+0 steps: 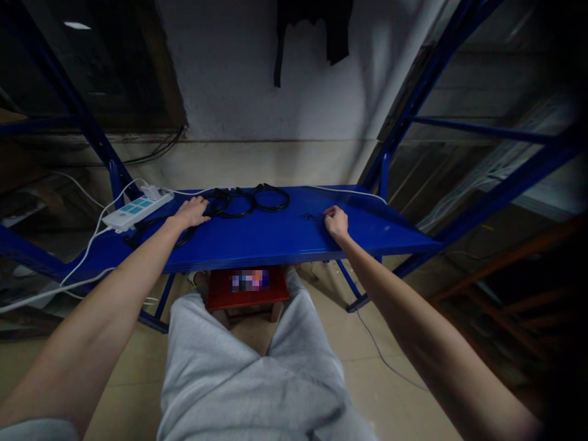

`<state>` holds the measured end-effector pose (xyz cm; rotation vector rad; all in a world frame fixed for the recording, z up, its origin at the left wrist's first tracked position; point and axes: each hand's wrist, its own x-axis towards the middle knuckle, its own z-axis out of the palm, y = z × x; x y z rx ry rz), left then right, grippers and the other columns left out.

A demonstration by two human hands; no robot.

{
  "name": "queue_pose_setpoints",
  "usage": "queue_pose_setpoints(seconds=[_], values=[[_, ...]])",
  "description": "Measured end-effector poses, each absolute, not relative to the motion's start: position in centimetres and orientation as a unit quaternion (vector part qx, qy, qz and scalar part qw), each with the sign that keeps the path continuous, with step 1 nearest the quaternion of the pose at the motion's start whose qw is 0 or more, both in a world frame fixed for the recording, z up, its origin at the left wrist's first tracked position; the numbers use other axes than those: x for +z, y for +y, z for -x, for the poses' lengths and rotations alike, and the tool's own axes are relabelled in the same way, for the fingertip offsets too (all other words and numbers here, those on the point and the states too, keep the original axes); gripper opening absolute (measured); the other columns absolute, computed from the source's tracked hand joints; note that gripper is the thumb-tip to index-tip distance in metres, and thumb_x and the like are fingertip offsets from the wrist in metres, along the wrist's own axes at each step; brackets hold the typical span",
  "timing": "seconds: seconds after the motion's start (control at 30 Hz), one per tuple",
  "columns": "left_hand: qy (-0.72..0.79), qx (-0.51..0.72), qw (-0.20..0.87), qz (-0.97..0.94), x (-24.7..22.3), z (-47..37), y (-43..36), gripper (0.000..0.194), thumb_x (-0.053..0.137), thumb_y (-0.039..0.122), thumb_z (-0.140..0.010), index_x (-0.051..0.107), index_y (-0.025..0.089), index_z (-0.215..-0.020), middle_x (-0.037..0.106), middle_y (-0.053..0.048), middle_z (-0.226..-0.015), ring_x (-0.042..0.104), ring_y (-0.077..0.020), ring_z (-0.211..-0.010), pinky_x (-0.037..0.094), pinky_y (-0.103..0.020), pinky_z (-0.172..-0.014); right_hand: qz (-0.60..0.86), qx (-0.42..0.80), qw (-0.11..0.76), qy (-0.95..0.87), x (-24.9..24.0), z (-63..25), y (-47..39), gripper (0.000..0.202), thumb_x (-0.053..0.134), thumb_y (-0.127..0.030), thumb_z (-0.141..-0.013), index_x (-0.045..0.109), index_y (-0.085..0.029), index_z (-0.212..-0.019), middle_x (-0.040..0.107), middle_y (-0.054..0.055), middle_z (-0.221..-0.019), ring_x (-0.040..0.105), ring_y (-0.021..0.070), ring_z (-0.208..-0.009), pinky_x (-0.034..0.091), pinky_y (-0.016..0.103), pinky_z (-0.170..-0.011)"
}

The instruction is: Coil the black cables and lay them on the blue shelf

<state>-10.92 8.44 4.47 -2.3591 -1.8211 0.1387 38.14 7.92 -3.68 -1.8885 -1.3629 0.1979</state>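
Head view: our left hand (192,212) rests, fingers spread, on the coiled black cable (239,201); our right hand (337,221), fingers curled narrow, pinches a small dark object (311,216) on the blue metal shelf (275,236); we should grip gently, keeping the coils tidy.

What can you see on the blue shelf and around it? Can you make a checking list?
Surface: blue metal shelf, mostly bare.
Job's things: coiled black cable lying at the back of the shelf.
Clutter: nothing seen.
Grippers: left hand rests flat at the coil's left end; right hand curled, fingertips on the shelf, holding nothing that shows.
Cables: white power strip at the left edge, its white cords trailing off the shelf.
Surroundings: red stool under the shelf, blue rack frame, dark garment on the wall.
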Motion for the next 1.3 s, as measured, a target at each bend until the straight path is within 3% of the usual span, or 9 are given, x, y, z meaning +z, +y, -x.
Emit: queue_pose_setpoints(seconds=[0.1,0.2,0.33,0.43,0.57,0.7,0.97,1.13,1.3], values=[[-0.596,0.049,0.109,0.794,3.2,10.2,8.8,0.036,0.049,0.030,-0.097,0.065,0.012,-0.123,0.063,-0.022,-0.134,0.051,-0.0359,-0.132,0.042,-0.046,-0.106,0.742,0.079,0.391,-0.540,-3.8,-38.2,8.0,0.028,0.051,-0.011,-0.073,0.070,-0.020,-0.093,0.074,0.011,-0.094,0.066,0.0281,-0.089,0.050,0.036,-0.081],[-0.588,-0.005,0.117,0.800,2.9,9.5,8.3,0.033,0.043,0.032,-0.101,0.065,0.014,-0.118,0.070,-0.020,-0.121,0.056,-0.0342,-0.126,0.043,-0.044,-0.103,0.739,0.079,0.392,-0.542,-3.8,-38.1,8.0,0.027,0.051,-0.012,-0.074,0.070,-0.020,-0.091,0.074,0.011,-0.093,0.066,0.0276,-0.089,0.049,0.035,-0.081],[-0.647,-0.191,0.055,0.736,4.6,8.8,8.5,0.037,0.037,0.038,-0.107,0.057,0.009,-0.120,0.072,-0.016,-0.105,0.068,-0.0264,-0.102,0.044,-0.035,-0.089,0.738,0.085,0.396,-0.540,-3.8,-38.1,8.0,0.024,0.052,-0.013,-0.077,0.069,-0.020,-0.091,0.073,0.011,-0.092,0.066,0.0276,-0.088,0.049,0.035,-0.081],[-0.651,-0.395,0.038,0.647,7.0,8.1,9.1,0.042,0.032,0.042,-0.110,0.054,0.007,-0.111,0.069,-0.010,-0.094,0.067,-0.0193,-0.092,0.042,-0.032,-0.082,0.734,0.085,0.400,-0.542,-3.8,-38.2,7.9,0.023,0.053,-0.014,-0.077,0.070,-0.020,-0.090,0.073,0.012,-0.091,0.066,0.0281,-0.088,0.048,0.036,-0.081],[-0.596,-0.483,0.073,0.637,9.5,5.6,7.7,0.037,0.031,0.039,-0.110,0.056,0.011,-0.102,0.066,-0.007,-0.087,0.064,-0.0173,-0.086,0.042,-0.032,-0.082,0.733,0.081,0.402,-0.543,-3.7,-38.1,7.7,0.025,0.053,-0.016,-0.075,0.071,-0.020,-0.091,0.074,0.012,-0.092,0.065,0.0281,-0.086,0.049,0.037,-0.079],[-0.508,-0.425,0.110,0.741,8.2,1.8,3.1,0.035,0.035,0.044,-0.108,0.056,0.017,-0.109,0.068,-0.007,-0.090,0.066,-0.0219,-0.091,0.044,-0.034,-0.083,0.730,0.084,0.401,-0.547,-3.5,-38.1,7.6,0.027,0.052,-0.016,-0.073,0.072,-0.020,-0.091,0.074,0.012,-0.090,0.065,0.0272,-0.084,0.050,0.035,-0.077],[-0.327,-0.217,0.164,0.905,-0.8,-0.5,-2.9,0.034,0.032,0.036,-0.108,0.058,0.017,-0.096,0.064,-0.008,-0.084,0.060,-0.0206,-0.079,0.041,-0.034,-0.075,0.724,0.085,0.404,-0.553,-3.4,-38.2,7.6,0.028,0.049,-0.016,-0.074,0.070,-0.020,-0.092,0.073,0.008,-0.087,0.064,0.0239,-0.080,0.048,0.032,-0.074],[-0.324,-0.160,0.113,0.926,-1.5,2.0,-3.1,0.031,0.034,0.037,-0.108,0.057,0.019,-0.095,0.065,-0.008,-0.091,0.060,-0.0218,-0.087,0.042,-0.035,-0.080,0.651,0.074,0.404,-0.639,-3.2,-37.5,7.6,0.025,0.052,-0.035,-0.087,0.069,-0.020,-0.095,0.070,0.007,-0.088,0.061,0.0220,-0.083,0.047,0.031,-0.077],[-0.346,-0.134,0.076,0.925,-0.5,3.1,-3.0,0.031,0.035,0.039,-0.108,0.056,0.020,-0.096,0.066,-0.007,-0.095,0.062,-0.0220,-0.089,0.043,-0.034,-0.081,0.646,0.075,0.382,-0.657,-3.5,-37.2,7.7,0.031,0.063,-0.051,-0.085,0.065,-0.021,-0.092,0.065,0.004,-0.079,0.058,0.0198,-0.075,0.044,0.029,-0.070]])
